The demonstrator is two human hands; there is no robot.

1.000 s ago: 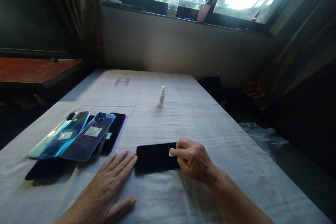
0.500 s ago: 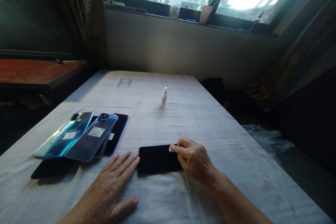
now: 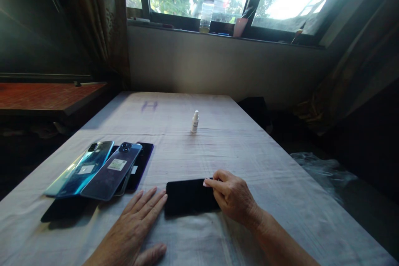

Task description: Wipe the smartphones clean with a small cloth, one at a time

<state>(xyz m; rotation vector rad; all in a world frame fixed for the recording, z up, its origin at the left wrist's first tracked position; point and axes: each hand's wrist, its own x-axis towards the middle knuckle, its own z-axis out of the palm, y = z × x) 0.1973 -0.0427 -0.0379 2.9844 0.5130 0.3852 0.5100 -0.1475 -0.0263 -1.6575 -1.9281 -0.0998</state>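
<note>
A black phone [image 3: 190, 198] lies flat on the cloth-covered table, its dark face up. Against its left end rest the fingertips of my left hand [image 3: 134, 224], which is spread palm down with the thumb apart. At the phone's upper right my right hand [image 3: 235, 195] is closed, pinching a small whitish wad [image 3: 206, 182] on the glass; it looks like cloth or tissue, mostly hidden by the fingers. To the left is a loose pile of several phones, with a purple-grey phone [image 3: 109, 176] on top and a shiny blue phone [image 3: 87, 170] beside it.
A small white spray bottle [image 3: 195, 122] stands upright mid-table. The tablecloth [image 3: 255, 158] has light creases. An orange-topped wooden surface [image 3: 40, 95] is at the left, and clear plastic [image 3: 318, 168] lies beyond the right edge. A jar [image 3: 206, 14] sits on the windowsill.
The whole scene sits slightly lower in the picture, as the head has tilted up a little. Both hands keep nearly the same place against the black phone.
</note>
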